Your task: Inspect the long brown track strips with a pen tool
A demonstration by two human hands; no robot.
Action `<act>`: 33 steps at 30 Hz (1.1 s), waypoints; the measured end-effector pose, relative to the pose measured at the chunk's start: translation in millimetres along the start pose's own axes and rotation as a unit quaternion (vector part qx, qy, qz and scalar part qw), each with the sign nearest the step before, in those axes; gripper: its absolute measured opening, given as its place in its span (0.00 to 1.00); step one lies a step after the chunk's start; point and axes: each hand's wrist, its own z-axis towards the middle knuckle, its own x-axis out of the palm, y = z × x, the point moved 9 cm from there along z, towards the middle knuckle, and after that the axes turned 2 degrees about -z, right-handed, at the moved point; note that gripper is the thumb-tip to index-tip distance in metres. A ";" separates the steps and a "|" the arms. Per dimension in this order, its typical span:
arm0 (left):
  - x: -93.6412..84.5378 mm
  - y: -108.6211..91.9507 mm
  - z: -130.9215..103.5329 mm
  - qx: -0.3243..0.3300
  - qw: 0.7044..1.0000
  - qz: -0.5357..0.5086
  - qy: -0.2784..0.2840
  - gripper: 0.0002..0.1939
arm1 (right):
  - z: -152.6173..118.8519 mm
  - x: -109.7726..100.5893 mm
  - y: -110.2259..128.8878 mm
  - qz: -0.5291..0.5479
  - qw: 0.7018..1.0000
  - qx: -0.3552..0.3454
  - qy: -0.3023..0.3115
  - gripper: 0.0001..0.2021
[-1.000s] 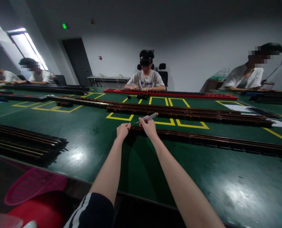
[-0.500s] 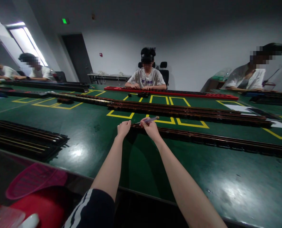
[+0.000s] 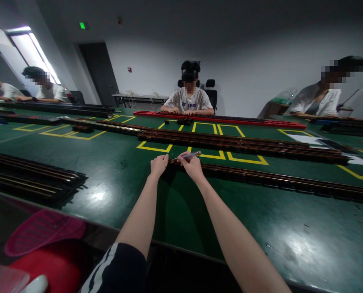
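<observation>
My left hand (image 3: 159, 165) is closed on the left end of a long dark strip with a coppery sheen (image 3: 270, 178), which runs off to the right along the green table. Pinched in my right hand (image 3: 193, 166) is a slim screwdriver (image 3: 194, 154) with a translucent handle. Its shaft points left toward the strip's end by my left fingers, almost level. Whether the tip touches the strip is too small to tell.
More long coppery strips (image 3: 230, 142) lie across the table (image 3: 123, 195) beyond my hands. A stack of dark strips (image 3: 29, 177) sits at left. Co-workers sit around, one behind a red rail (image 3: 245, 119). Below the left edge is a pink basket (image 3: 44, 232).
My right hand has shifted slightly left, and the screwdriver's handle end has come left and a little lower. The left hand keeps its place at the strip's end.
</observation>
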 end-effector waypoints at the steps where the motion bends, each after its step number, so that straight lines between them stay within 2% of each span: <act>1: -0.4 -0.3 -0.5 0.001 1.000 0.000 -0.001 0.23 | 0.0 0.6 -0.2 -0.008 1.000 0.002 0.002 0.04; 6: -1.5 -1.2 -2.8 0.006 1.000 -0.012 -0.005 0.23 | 0.1 4.1 -0.2 -0.052 0.999 0.016 0.004 0.03; 13: -1.4 -0.4 0.2 0.007 1.000 0.022 -0.003 0.22 | -0.6 2.5 6.4 -0.119 0.993 0.014 -0.022 0.05; 23: -0.6 -1.2 -1.1 0.013 1.000 -0.008 -0.006 0.23 | -0.7 -1.9 2.6 -0.051 0.998 -0.001 -0.046 0.05; 33: 0.0 0.5 0.9 0.010 1.000 -0.013 -0.009 0.22 | -1.7 1.1 4.8 -0.056 0.998 -0.008 -0.022 0.04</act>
